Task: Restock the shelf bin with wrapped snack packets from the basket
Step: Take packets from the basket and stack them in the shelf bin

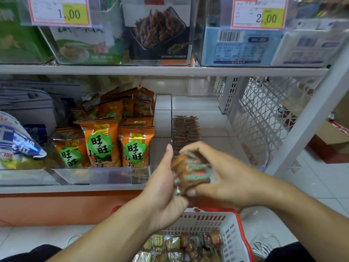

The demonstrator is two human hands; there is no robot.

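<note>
While a stack of wrapped snack packets is held in front of the shelf, it is gripped from both sides: the left hand is closed on its left edge with the thumb pointing up, and the right hand is wrapped over the top and right side, fingers curled across the wrappers. The stack is kept above the basket, just in front of the clear shelf bin. A row of similar brown packets is seen standing on edge inside that bin, against its left wall; the rest of the bin is shown bare. More loose packets are piled in the white, red-rimmed basket at the bottom of the view. Orange snack bags are packed upright in the adjacent bin to the left. Price tags are clipped to the upper shelf bins. Wrapper print is too blurred to be read.
</note>
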